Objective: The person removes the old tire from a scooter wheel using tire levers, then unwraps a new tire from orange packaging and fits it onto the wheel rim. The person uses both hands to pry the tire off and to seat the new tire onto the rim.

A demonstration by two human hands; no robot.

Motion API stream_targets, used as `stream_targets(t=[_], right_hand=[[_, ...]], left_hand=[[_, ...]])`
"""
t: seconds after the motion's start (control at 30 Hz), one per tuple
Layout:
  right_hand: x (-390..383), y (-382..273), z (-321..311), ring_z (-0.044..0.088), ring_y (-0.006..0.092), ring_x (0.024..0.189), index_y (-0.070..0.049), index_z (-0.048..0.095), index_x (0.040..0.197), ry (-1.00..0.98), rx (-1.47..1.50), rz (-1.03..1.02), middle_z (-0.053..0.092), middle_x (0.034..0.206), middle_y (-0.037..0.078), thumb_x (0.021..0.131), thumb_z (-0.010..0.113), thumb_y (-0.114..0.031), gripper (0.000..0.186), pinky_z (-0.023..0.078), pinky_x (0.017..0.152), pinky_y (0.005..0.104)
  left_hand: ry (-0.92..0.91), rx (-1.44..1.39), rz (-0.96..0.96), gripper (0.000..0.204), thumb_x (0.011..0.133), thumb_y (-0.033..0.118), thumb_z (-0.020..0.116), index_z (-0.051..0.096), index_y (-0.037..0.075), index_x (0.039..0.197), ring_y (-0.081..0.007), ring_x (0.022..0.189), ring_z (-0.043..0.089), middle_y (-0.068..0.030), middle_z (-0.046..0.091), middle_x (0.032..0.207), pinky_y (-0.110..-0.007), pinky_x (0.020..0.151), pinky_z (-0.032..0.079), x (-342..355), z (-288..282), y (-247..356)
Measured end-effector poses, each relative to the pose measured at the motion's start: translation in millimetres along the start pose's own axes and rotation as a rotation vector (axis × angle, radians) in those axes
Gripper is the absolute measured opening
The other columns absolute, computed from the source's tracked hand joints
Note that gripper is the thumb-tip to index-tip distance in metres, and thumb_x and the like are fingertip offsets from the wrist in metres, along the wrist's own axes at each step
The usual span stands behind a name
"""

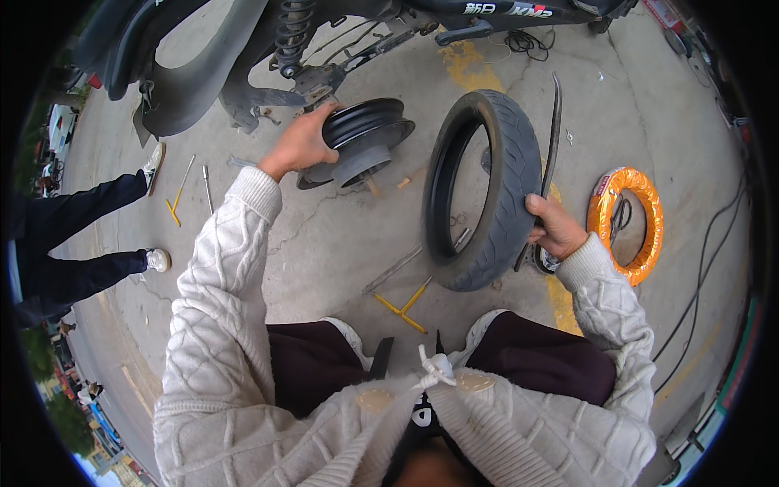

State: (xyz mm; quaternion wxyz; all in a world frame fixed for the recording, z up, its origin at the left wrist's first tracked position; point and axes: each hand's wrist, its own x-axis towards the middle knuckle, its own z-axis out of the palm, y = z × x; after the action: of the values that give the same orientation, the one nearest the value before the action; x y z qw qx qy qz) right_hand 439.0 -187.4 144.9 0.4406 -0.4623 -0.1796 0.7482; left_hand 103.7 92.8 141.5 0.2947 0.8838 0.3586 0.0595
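My left hand (307, 144) grips the edge of a black wheel rim with a hub (365, 140), which lies tilted, with a stub axle pointing down toward me. To its right a bare black tyre (510, 195) stands upright on its tread. My right hand (558, 227) is closed on the tyre's right side, thumb on the tread and fingers partly hidden. A long, dark, curved strip or bar (554, 134) runs past that hand; I cannot tell whether the fingers hold it too.
A raised scooter (341, 49) with an exposed shock spring stands ahead. Yellow T-handle wrenches (402, 310) and a metal bar (393, 269) lie on the concrete. An orange-wrapped tyre (656, 219) lies right, near black cables (704, 280). Another person's legs (89, 199) show at left.
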Motion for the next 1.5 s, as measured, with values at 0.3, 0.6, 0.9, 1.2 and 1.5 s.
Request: stream_targets(t=[0.3, 0.6, 0.9, 1.2, 1.5], right_hand=[[8, -5, 1, 0.027, 0.0025, 0.046, -0.010, 0.054, 0.108, -0.044, -0.003, -0.026, 0.051, 0.073, -0.004, 0.083, 0.074, -0.048, 0.049, 0.019, 0.042, 0.0197], [9, -6, 9, 0.026, 0.0024, 0.045, -0.010, 0.053, 0.109, -0.012, -0.026, -0.027, 0.051, 0.074, -0.005, 0.085, 0.071, -0.047, 0.048, 0.019, 0.041, 0.0198], [11, -10, 28, 0.029, 0.0015, 0.044, -0.009, 0.051, 0.113, -0.010, -0.040, -0.007, 0.054, 0.076, -0.003, 0.084, 0.074, -0.043, 0.050, 0.020, 0.040, 0.0188], [13, -12, 27, 0.029, 0.0020, 0.046, -0.009, 0.050, 0.118, -0.033, -0.068, -0.024, 0.051, 0.075, -0.003, 0.084, 0.074, -0.043, 0.054, 0.019, 0.041, 0.0198], [15, -16, 18, 0.028, 0.0027, 0.046, -0.010, 0.047, 0.122, -0.028, -0.052, 0.006, 0.051, 0.077, -0.003, 0.085, 0.072, -0.042, 0.055, 0.019, 0.042, 0.0202]], left_hand=[[-0.129, -0.044, 0.034, 0.085, 0.061, 0.010, 0.070, 0.042, 0.008, 0.141, -0.0313, 0.117, 0.055, -0.0181, 0.056, 0.127, -0.036, 0.105, 0.040, -11, -7, -23], [-0.004, 0.003, 0.021, 0.090, 0.062, 0.021, 0.084, 0.043, 0.012, 0.141, -0.0355, 0.115, 0.058, -0.0194, 0.055, 0.132, -0.039, 0.101, 0.045, -27, -16, -45], [-0.063, 0.305, -0.076, 0.075, 0.061, 0.028, 0.086, 0.054, 0.006, 0.126, -0.0383, 0.097, 0.065, -0.0202, 0.067, 0.104, -0.043, 0.084, 0.050, -22, -20, -20], [-0.113, 0.256, -0.169, 0.091, 0.060, 0.029, 0.089, 0.047, 0.000, 0.136, -0.0375, 0.110, 0.062, -0.0240, 0.064, 0.118, -0.038, 0.098, 0.046, -18, -26, -31], [-0.023, 0.058, -0.055, 0.083, 0.064, 0.020, 0.087, 0.046, 0.008, 0.134, -0.0352, 0.113, 0.061, -0.0198, 0.062, 0.121, -0.039, 0.096, 0.047, -35, -11, -45]])
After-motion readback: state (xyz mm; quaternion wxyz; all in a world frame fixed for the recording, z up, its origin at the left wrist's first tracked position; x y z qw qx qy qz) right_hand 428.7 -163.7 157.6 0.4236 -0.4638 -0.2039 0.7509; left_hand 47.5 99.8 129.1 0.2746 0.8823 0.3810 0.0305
